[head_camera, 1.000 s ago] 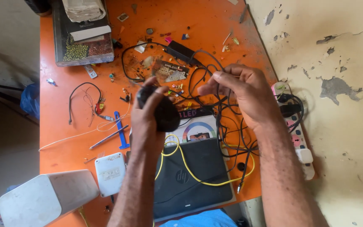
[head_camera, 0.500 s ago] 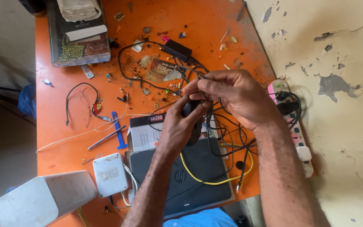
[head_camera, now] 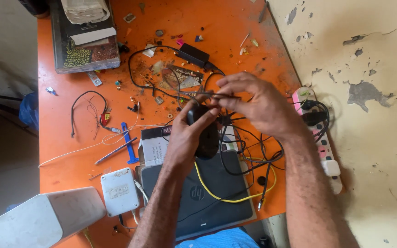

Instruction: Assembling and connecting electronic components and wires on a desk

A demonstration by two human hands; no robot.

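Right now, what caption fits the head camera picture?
Left hand grips a black mouse; right hand pinches its cable.

Single head view: I am looking steeply down, at close range, onto the orange table (head_camera: 70,151); wall (head_camera: 368,138) lying at 3 o'clock.

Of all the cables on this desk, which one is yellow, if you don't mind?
The yellow cable looping across the closed black laptop, below both hands; the tangled others are black or white.
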